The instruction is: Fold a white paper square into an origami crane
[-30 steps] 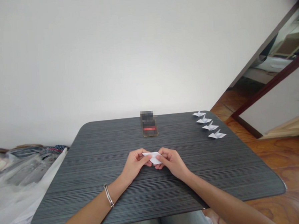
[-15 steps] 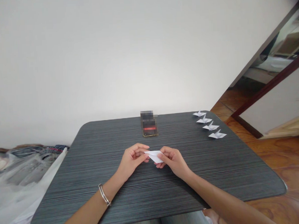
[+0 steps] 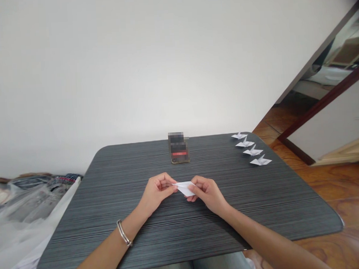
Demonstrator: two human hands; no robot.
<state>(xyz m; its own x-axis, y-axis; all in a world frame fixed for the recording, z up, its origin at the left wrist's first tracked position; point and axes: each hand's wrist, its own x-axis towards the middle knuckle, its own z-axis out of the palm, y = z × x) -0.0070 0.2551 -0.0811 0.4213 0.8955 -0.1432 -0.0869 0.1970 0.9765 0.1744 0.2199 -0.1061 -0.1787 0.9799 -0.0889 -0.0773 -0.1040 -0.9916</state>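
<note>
A small folded piece of white paper (image 3: 184, 188) is held just above the dark striped table (image 3: 111, 202), near its middle. My left hand (image 3: 156, 190) pinches the paper's left tip with curled fingers; a metal bangle sits on that wrist. My right hand (image 3: 207, 193) grips the paper's right side between thumb and fingers. Both hands are closed on the paper.
A dark phone (image 3: 179, 150) stands upright at the table's far edge. Several white paper cranes (image 3: 252, 151) lie in a row at the far right corner. Clothes and white fabric (image 3: 26, 198) lie left of the table. Wooden floor (image 3: 335, 182) and a doorway are to the right.
The left hand has shifted slightly left and its fingers have loosened to a pinch on the paper's tip. The paper shows a longer pointed shape now.
</note>
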